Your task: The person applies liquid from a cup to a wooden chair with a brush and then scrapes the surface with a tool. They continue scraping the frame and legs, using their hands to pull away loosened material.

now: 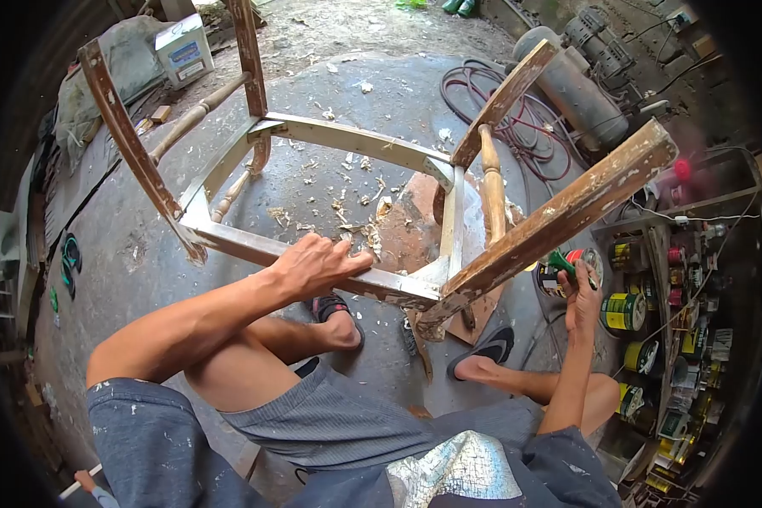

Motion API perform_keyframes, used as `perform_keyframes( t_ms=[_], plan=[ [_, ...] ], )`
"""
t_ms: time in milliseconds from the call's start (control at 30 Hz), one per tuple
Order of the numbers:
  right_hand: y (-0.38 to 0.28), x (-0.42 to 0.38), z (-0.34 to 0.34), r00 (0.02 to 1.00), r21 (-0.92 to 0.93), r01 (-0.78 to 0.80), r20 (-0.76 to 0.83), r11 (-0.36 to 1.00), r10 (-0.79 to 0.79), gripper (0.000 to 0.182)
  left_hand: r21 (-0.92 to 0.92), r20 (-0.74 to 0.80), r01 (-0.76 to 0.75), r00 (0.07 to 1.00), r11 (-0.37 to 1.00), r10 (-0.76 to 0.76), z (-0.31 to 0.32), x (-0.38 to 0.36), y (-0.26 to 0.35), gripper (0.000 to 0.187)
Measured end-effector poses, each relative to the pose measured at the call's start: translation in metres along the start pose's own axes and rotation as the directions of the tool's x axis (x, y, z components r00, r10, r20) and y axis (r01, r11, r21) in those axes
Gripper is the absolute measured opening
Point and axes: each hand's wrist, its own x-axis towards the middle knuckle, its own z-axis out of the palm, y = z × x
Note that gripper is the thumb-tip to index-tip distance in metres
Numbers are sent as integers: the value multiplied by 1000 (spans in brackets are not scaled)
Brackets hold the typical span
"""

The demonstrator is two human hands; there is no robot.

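Note:
A wooden chair frame (347, 137) with worn, flaking paint lies in front of me, its legs sticking up and outward. My left hand (317, 264) rests over the near rail (245, 243), its fingers curled round the wood. To the right, my right hand (581, 296) grips a small tool with a green handle (560, 264), beside the thick leg (559, 222) at the right. The far end of that tool is hard to make out. Pale shavings (372, 237) are scattered on the floor inside and beyond the frame.
Paint cans (623, 311) stand on the right by a crowded shelf. A compressor tank (580, 102) and coiled hose (470, 80) are at the upper right. A white box (184, 52) sits upper left. My sandaled feet are beneath the frame.

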Motion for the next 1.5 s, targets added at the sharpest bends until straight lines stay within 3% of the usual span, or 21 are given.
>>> perform_keyframes(
  t_ms=[333, 667, 1200, 1300, 1500],
  plan=[
    [-1, 6, 40, 994, -42, 52, 95, 998, -48, 23, -1, -48, -28, 998, 1000, 28, 8, -4, -1, 39],
    [10, 0, 27, 993, -36, 51, 105, 998, -47, 22, 8, 5, 8, 1000, 1000, -8, -4, -6, 0, 44],
    [26, -13, 23, 990, -33, 78, 122, 996, -73, 22, 43, -94, 124, 988, 991, -120, -8, -14, 3, 58],
    [20, 0, 26, 982, -86, 132, 145, 987, -119, 20, 52, -145, 124, 983, 991, -116, -5, -15, 4, 58],
    [-32, 49, 90, 915, 16, 332, 240, 943, -326, 22, 35, -96, 130, 987, 991, -126, -7, -10, 4, 56]
  ],
)
